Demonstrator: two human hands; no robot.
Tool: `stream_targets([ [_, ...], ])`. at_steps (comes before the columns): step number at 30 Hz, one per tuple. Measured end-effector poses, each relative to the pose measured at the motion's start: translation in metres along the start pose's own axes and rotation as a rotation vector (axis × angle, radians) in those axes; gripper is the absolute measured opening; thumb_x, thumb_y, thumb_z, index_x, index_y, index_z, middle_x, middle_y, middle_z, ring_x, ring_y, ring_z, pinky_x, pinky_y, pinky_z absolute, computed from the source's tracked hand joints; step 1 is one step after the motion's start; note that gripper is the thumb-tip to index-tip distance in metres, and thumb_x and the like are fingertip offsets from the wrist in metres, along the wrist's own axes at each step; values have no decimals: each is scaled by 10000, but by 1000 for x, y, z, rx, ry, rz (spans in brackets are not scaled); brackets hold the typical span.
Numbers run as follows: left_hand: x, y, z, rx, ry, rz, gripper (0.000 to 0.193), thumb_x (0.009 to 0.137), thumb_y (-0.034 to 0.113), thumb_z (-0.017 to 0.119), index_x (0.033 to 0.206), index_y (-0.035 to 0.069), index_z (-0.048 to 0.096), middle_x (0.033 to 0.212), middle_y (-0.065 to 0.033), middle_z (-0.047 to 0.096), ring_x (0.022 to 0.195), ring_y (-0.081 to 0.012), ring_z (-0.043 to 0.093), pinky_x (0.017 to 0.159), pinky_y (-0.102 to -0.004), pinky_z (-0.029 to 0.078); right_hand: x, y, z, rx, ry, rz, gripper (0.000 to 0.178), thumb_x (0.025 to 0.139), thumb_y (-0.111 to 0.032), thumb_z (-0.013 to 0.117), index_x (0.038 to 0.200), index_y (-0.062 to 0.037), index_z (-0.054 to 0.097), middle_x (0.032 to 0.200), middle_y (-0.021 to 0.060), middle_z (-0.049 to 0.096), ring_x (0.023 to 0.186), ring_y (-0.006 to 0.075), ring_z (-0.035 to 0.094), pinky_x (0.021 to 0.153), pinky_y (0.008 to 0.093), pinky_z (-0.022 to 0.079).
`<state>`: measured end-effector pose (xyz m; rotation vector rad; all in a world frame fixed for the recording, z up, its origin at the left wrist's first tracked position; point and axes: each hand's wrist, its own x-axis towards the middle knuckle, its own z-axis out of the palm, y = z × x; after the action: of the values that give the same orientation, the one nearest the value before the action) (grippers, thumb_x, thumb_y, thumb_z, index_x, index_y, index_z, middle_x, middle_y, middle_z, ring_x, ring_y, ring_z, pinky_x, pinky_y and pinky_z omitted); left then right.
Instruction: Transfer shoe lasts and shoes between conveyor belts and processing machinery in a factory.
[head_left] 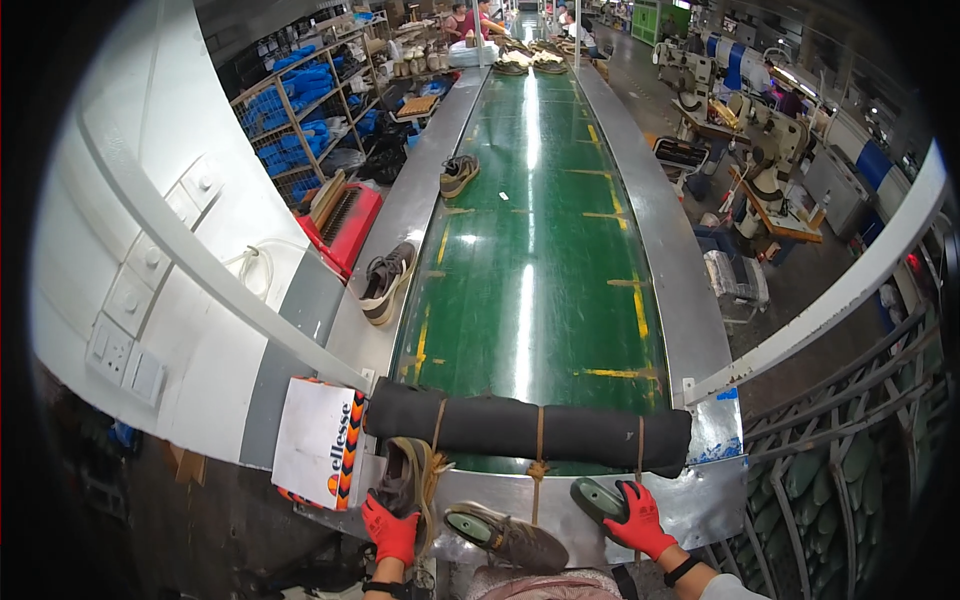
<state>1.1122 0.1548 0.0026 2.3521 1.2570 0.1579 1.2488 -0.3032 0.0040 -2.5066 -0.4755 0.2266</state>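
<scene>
- at far left, a white box (pixel 310 445) with an orange and black edge stands just beside the table end.
- next, the left hand (pixel 390 530), in a red glove, has its fingers closed on the side of a dark shoe (pixel 402 480), which lies lengthwise at the table's near edge, by the black roll (pixel 530 431).
- above that, a brown shoe (pixel 387 285) rests on the metal rail, well apart from both hands.
- in the middle, a second dark shoe (pixel 530 545) lies tilted between the hands, untouched, a green last (pixel 470 525) showing in its opening.
- right of it, the right hand (pixel 637 522), gloved in red too, has its fingers wrapped over the near end of a loose green last (pixel 592 497), at the metal edge of the table.
- the step in hand looks like sorting shoes from their lasts: one last seems out, one still inside its shoe. the next move probably calls for setting the loose last down, freeing the right hand for the middle shoe.
- at far right, a rack (pixel 850 470) holds many green lasts.
</scene>
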Motion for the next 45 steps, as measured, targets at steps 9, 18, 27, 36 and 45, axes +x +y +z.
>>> stream_targets([
  [9, 86, 25, -8, 12, -168, 439, 1051, 614, 446, 888, 1428, 2, 392, 1439, -279, 391, 1329, -452, 374, 1119, -532, 306, 210, -169, 13, 71, 35, -172, 735, 789, -289, 785, 1415, -49, 483, 1421, 227, 484, 1323, 416, 465, 1107, 484, 395],
  [18, 127, 21, 15, 100, -481, 362, 913, 691, 507, 810, 1389, 22, 476, 1481, -336, 341, 1368, -495, 346, 1127, -546, 315, 441, -328, 111, 30, -107, -511, 783, 833, -321, 732, 1490, -65, 392, 1516, 229, 400, 1334, 411, 469, 1092, 446, 425],
  [27, 141, 28, 11, 365, -584, 373, 769, 744, 467, 800, 1353, 60, 566, 1363, -277, 550, 1249, -414, 537, 1052, -473, 450, 594, -386, 255, -47, -329, -484, 870, 842, -343, 724, 1523, -28, 283, 1533, 241, 345, 1159, 413, 594, 974, 454, 492],
  [36, 154, 35, -1, 25, -661, 258, 651, 733, 245, 813, 1278, -6, 560, 1460, -376, 364, 1219, -542, 484, 966, -539, 479, 608, -345, 250, -74, -112, -673, 480, 746, -351, 821, 1082, -108, 579, 1086, 112, 535, 998, 316, 606, 812, 435, 499],
  [45, 140, 18, 14, 27, -663, 309, 664, 711, 230, 821, 1271, -10, 555, 1449, -354, 385, 1157, -503, 536, 945, -534, 485, 691, -317, 139, -204, 10, -441, 619, 692, -269, 846, 1188, -71, 533, 1212, 168, 515, 1069, 377, 582, 893, 484, 498],
])
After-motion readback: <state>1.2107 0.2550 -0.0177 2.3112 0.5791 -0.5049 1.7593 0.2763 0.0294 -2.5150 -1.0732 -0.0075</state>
